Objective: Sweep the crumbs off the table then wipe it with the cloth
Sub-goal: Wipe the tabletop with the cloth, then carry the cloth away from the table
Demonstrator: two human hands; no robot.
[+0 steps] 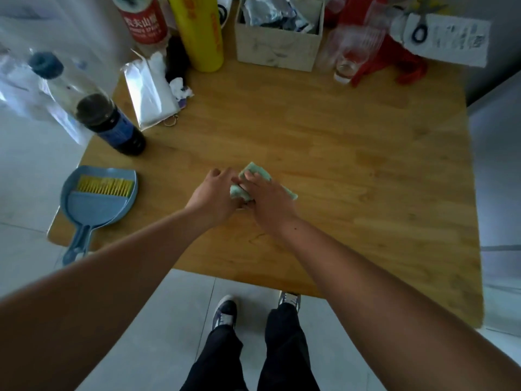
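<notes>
Now both hands meet mid-table (352, 165) on the green cloth (260, 171): the right hand (267, 200) presses it with straight fingers, while the left hand (215, 194) touches its bunched end, grip unclear. A blue dustpan (95, 206) sits at the table's left edge.

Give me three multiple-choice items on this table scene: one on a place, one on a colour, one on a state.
1. Where does the dustpan lie?
A) in a box
B) at the left edge of the table
C) on the floor

2. What colour is the cloth under the left hand and right hand?
A) green
B) black
C) orange

3. What is the state of the brush?
A) held in a hand
B) sweeping the tabletop
C) resting in the dustpan

Answers: 1 B, the pan sits on the wood at the left edge with its handle past it; 2 A, the fabric showing around the fingers is pale green; 3 C, the yellow bristles lie inside the pan, with both hands away on the cloth.
</notes>
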